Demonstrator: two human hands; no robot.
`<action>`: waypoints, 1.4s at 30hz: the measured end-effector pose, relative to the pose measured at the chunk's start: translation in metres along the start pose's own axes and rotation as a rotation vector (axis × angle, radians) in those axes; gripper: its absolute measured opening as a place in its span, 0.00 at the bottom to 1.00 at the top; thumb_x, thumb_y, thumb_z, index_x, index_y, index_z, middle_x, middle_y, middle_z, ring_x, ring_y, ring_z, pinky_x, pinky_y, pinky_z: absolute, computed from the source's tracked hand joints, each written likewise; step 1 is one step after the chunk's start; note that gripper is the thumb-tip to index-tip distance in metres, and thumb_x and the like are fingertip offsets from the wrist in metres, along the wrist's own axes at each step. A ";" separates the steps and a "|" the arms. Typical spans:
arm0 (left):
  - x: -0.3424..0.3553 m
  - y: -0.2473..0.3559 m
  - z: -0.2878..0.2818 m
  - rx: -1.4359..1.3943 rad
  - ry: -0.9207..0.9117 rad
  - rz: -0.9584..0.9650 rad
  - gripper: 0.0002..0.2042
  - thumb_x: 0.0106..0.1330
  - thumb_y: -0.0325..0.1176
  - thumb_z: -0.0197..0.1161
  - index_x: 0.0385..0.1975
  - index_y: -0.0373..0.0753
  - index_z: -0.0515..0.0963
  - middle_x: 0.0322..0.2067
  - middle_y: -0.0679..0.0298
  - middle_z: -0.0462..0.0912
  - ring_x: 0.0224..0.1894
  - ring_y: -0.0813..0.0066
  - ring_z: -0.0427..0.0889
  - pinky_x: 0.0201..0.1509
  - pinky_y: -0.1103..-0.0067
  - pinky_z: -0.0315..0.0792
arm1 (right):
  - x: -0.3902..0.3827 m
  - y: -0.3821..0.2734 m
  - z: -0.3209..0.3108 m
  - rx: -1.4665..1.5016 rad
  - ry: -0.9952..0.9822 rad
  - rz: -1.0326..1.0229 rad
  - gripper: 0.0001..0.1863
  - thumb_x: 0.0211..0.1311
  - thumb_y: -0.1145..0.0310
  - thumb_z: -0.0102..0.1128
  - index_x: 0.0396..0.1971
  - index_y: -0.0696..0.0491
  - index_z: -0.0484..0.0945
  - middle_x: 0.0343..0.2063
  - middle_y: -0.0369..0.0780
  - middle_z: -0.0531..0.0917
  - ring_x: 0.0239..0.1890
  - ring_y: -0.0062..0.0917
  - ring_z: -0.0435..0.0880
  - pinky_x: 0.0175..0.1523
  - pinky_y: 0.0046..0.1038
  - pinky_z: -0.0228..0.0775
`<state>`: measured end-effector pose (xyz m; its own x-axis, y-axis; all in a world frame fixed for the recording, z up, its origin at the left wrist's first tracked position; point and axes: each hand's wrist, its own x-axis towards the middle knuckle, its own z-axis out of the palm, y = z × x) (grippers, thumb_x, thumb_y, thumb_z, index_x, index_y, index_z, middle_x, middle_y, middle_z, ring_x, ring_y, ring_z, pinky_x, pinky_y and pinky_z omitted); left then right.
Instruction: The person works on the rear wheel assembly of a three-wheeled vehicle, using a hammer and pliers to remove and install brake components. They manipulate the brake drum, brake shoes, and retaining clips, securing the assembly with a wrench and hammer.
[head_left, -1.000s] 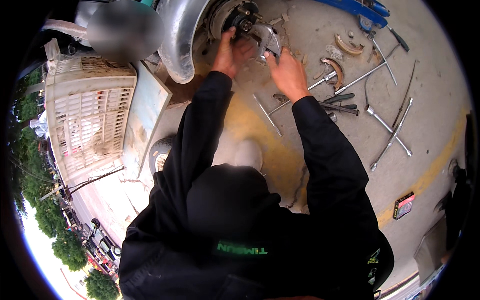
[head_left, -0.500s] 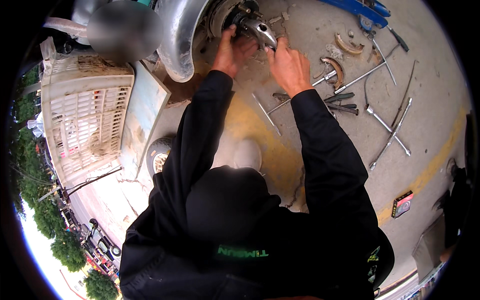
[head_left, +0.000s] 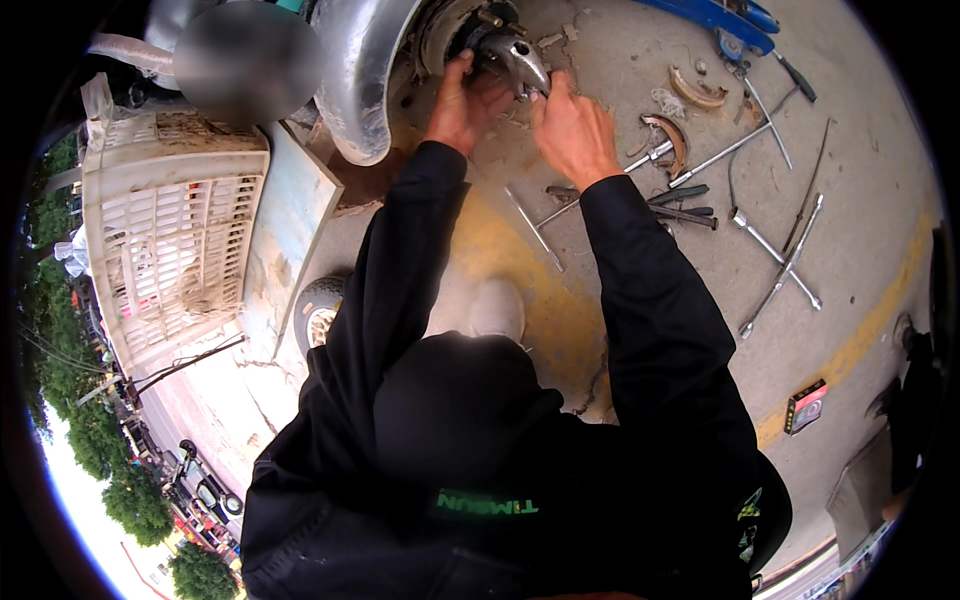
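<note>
At the top centre, a dark wheel hub with studs [head_left: 440,38] sits beside a curved silver fender [head_left: 352,80]. Shiny silver pliers [head_left: 520,62] reach out from the hub's centre. My right hand [head_left: 578,130] has its fingers closed around the lower end of the pliers' handles. My left hand [head_left: 464,112] is against the hub's lower side, thumb up near the pliers' jaws. Its other fingers stretch out beneath the pliers. What the jaws bite on is hidden.
Right of my hands lie curved brake shoes [head_left: 672,143], a cross-shaped lug wrench [head_left: 782,265], a T-handle wrench [head_left: 735,152] and dark-handled tools [head_left: 682,207]. A blue jack [head_left: 735,38] is at the top right. A white plastic crate [head_left: 175,165] stands left; a small box [head_left: 805,407] lies lower right.
The pliers have turned slightly, their handle end shifting a little. My right hand has moved slightly left with them; my left hand stays nearly in place.
</note>
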<state>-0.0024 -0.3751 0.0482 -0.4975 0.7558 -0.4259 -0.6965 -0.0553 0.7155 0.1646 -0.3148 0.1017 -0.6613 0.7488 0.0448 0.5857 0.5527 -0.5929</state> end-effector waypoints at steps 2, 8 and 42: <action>-0.003 -0.002 0.005 0.007 0.029 0.018 0.29 0.57 0.53 0.67 0.51 0.40 0.69 0.38 0.60 0.77 0.41 0.62 0.82 0.52 0.63 0.78 | 0.002 0.005 0.005 -0.009 0.032 0.002 0.17 0.68 0.59 0.50 0.43 0.60 0.68 0.24 0.57 0.82 0.32 0.56 0.82 0.40 0.53 0.72; -0.003 -0.001 0.002 -0.016 -0.009 0.007 0.29 0.57 0.52 0.68 0.50 0.39 0.69 0.36 0.61 0.77 0.41 0.64 0.82 0.53 0.65 0.78 | 0.003 0.008 0.010 0.036 0.042 0.033 0.22 0.68 0.52 0.52 0.40 0.60 0.72 0.24 0.58 0.81 0.31 0.56 0.82 0.38 0.52 0.72; -0.011 0.006 0.012 0.015 -0.068 -0.014 0.33 0.59 0.51 0.63 0.60 0.36 0.67 0.58 0.58 0.74 0.60 0.62 0.73 0.66 0.66 0.66 | 0.022 0.018 -0.004 1.471 -0.817 0.779 0.29 0.67 0.35 0.47 0.39 0.50 0.72 0.19 0.38 0.73 0.14 0.20 0.65 0.22 0.28 0.62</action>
<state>0.0047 -0.3757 0.0640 -0.4514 0.7989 -0.3975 -0.6951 -0.0355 0.7180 0.1626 -0.2866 0.0953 -0.7715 0.0589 -0.6335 0.2982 -0.8461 -0.4418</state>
